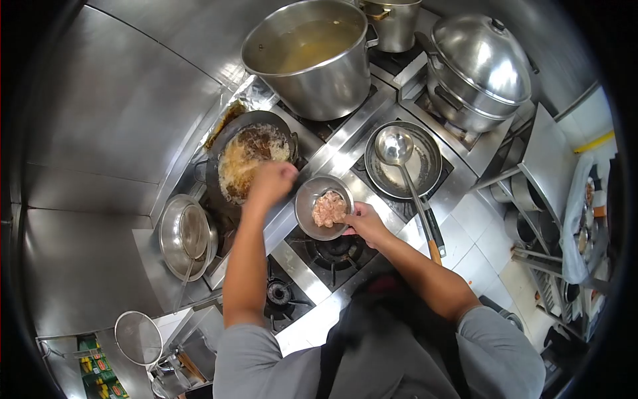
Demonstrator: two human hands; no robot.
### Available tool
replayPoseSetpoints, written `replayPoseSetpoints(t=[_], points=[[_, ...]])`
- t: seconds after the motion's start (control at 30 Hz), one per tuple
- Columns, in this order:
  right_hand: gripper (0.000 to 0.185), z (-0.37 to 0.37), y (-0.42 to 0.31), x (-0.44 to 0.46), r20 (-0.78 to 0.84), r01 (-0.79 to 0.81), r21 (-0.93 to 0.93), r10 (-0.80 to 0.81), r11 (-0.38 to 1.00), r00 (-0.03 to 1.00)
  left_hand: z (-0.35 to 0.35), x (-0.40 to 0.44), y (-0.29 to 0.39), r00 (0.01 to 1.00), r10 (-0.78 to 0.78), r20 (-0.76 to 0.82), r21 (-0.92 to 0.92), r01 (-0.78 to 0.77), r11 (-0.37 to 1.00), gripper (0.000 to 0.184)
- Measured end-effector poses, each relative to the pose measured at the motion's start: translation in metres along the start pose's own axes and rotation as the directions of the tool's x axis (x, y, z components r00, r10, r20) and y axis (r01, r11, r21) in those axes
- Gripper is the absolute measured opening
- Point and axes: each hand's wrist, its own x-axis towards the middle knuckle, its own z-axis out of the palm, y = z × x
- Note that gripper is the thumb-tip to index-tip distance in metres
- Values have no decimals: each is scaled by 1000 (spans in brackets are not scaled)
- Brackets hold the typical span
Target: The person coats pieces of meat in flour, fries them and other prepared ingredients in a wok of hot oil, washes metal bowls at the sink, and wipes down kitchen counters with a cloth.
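My left hand [274, 181] is over the near right edge of a dark wok [214, 163], where bubbling oil [240, 164] froths around frying pieces. Its fingers look curled together, slightly blurred, and whatever they may hold is hidden. In my right hand [362, 223] is the rim of a small metal bowl [304, 225], thumb on the inside. Pale pink pieces of raw meat [329, 209] lie in this bowl, which I hold above a gas burner [334, 249] to the right of the wok.
A large stockpot [325, 90] of liquid stands behind. To the right, a ladle [395, 146] rests in a frying pan [377, 179], its handle sticking out toward me. A domed-lid pot [482, 60] is farther back. Left of the wok sits a metal basin [169, 249] with a strainer [193, 233].
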Motion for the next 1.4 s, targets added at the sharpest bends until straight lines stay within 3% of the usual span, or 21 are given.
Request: replayPoseSetpoints(t=[0.03,0.07,0.17,0.27,0.37,0.43,0.5,0.53,0.57,0.6,0.73,0.87,0.93,1.0,1.03,1.07,1.1,1.13,1.2,1.3,1.4], points=[[13,0,3,3,4,45,-84,-45,995,999,29,-9,-12,991,122,49,-5,-121,993,19],[16,1,6,5,17,91,-170,-90,981,996,45,-18,0,984,33,173,105,-52,993,22],[27,14,17,8,27,279,-425,-296,861,955,90,-35,-1,993,-105,57,109,98,989,30],[15,15,27,7,44,269,-629,-312,730,949,107,-47,7,968,-246,38,63,244,968,35],[30,15,28,5,24,156,-331,-157,931,987,107,-62,4,962,-268,-41,-11,268,963,32],[28,12,30,8,14,121,-255,-121,959,993,104,-72,-7,965,-239,-106,-76,232,970,28],[26,9,26,8,5,88,-174,-88,981,996,100,-77,-26,967,-182,-180,-424,91,901,16],[25,9,22,7,-4,50,-135,-51,990,999,96,-79,-29,968,-177,-180,-422,86,903,16],[23,10,19,8,-8,12,-97,-13,995,1000,85,-81,-24,961,-275,-28,-819,135,557,11],[23,10,18,8,-5,16,-95,-16,995,1000,77,-82,-23,947,-282,153,-983,175,57,9],[14,10,10,2,-5,-14,-49,13,999,1000,54,-73,-31,975,-193,107,-974,64,-217,17],[16,1,12,2,17,-37,-23,38,999,999,22,-44,-46,968,-204,146,-930,64,-361,39],[17,-3,6,-3,5,-37,-32,37,999,999,5,-23,-68,950,-286,127,-989,98,-114,29],[19,-6,1,-5,-9,-39,-41,38,998,999,-6,12,-94,914,-387,121,-774,331,539,23],[21,-6,0,-6,-22,-51,-44,50,998,999,-4,29,-101,915,-386,121,-774,330,540,23],[22,-6,-1,-6,-34,-63,-47,61,997,998,-3,46,-108,914,-404,40,-469,374,800,20],[22,-4,-5,-8,-34,-59,-46,58,997,998,0,61,-116,921,-387,-41,-83,383,920,17],[18,-1,-11,-11,-30,-68,-23,68,997,997,5,75,-129,923,-383,-43,-82,379,922,17],[15,0,-15,-11,-27,-73,-1,73,997,997,11,94,-145,976,-143,-163,308,188,933,20],[22,-6,-7,-8,-34,-56,29,57,998,998,0,94,-126,942,-41,-333,388,176,905,18],[18,-13,-3,-3,-80,-11,-6,11,1000,997,-28,79,-66,937,71,-342,487,112,866,18]])
